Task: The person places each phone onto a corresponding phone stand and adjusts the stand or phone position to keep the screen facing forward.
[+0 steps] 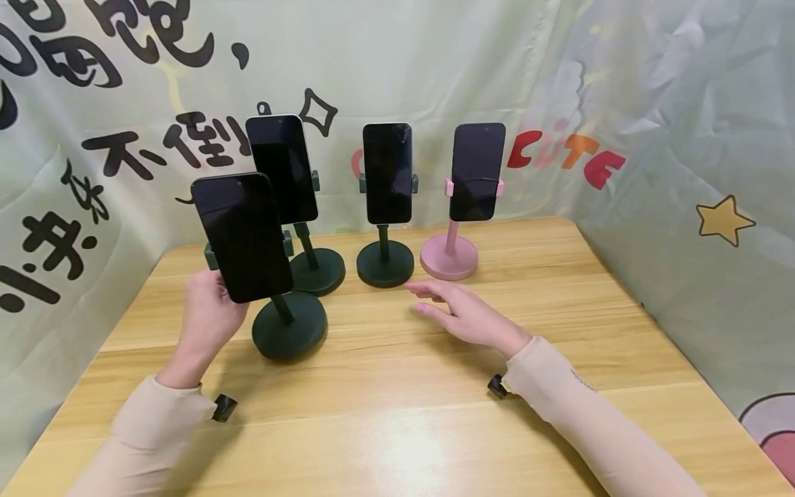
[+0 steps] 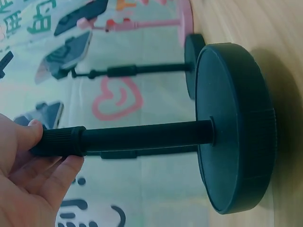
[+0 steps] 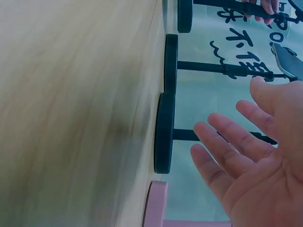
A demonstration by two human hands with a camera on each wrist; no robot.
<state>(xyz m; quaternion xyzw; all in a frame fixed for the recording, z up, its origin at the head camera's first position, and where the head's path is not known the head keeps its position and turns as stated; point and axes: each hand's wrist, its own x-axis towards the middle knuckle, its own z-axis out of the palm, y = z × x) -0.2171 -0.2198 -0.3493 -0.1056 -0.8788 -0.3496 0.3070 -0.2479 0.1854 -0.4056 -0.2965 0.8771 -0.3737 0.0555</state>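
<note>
My left hand (image 1: 211, 310) grips the ribbed collar (image 2: 59, 141) on the pole of a dark green phone stand (image 1: 289, 327), its fingers partly hidden behind the phone in the head view. A black-screened phone (image 1: 242, 235) sits tilted in that stand's clamp. The round base (image 2: 232, 127) shows large in the left wrist view, low by the tabletop. My right hand (image 1: 466, 312) holds nothing; its fingers are extended and spread in the right wrist view, in front of a second dark green stand (image 1: 385, 264) and a pink stand (image 1: 450, 257).
Behind the gripped stand, another dark green stand (image 1: 318, 270) carries a phone (image 1: 282, 169). Phones also sit in the middle stand (image 1: 388, 172) and the pink one (image 1: 477, 172). A printed cloth (image 1: 435, 62) hangs along the back of the wooden table (image 1: 397, 414).
</note>
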